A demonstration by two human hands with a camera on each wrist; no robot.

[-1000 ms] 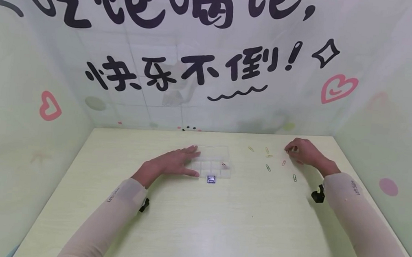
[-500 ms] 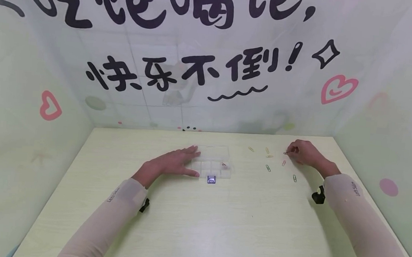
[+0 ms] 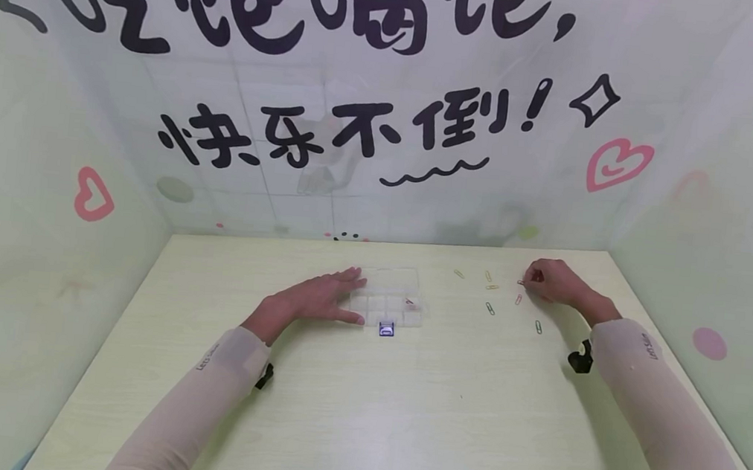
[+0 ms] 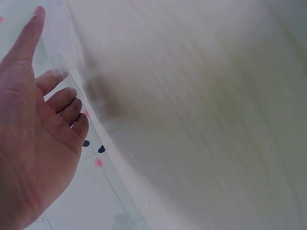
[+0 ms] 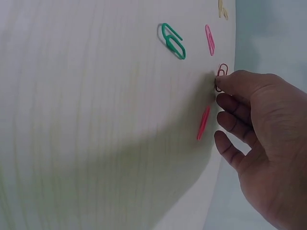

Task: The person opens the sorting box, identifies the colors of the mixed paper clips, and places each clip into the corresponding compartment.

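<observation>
My right hand (image 3: 554,282) pinches a red paper clip (image 5: 222,70) between thumb and fingertip, low over the table at the back right. Below those fingers, in the right wrist view, lies a pinkish-red paper clip (image 5: 203,123); a pink paper clip (image 5: 210,40) and a green paper clip (image 5: 173,42) are close by. My left hand (image 3: 317,297) rests with spread, fairly straight fingers at the left side of a clear compartment box (image 3: 386,279). Something small and red (image 3: 409,302) is in one right-hand compartment. The left wrist view shows the left palm (image 4: 38,134) and the box's edge.
Several yellow paper clips (image 3: 491,287) lie between the box and my right hand. Another green paper clip (image 3: 539,327) is nearer the front. A small blue-purple square (image 3: 386,329) sits at the box's front edge. Printed walls (image 3: 385,213) enclose the table's (image 3: 361,413) back and sides.
A second ago the clip was mostly hidden by the right fingers; since then its end sticks out to their left. That hand has dipped very slightly. The left hand stays put.
</observation>
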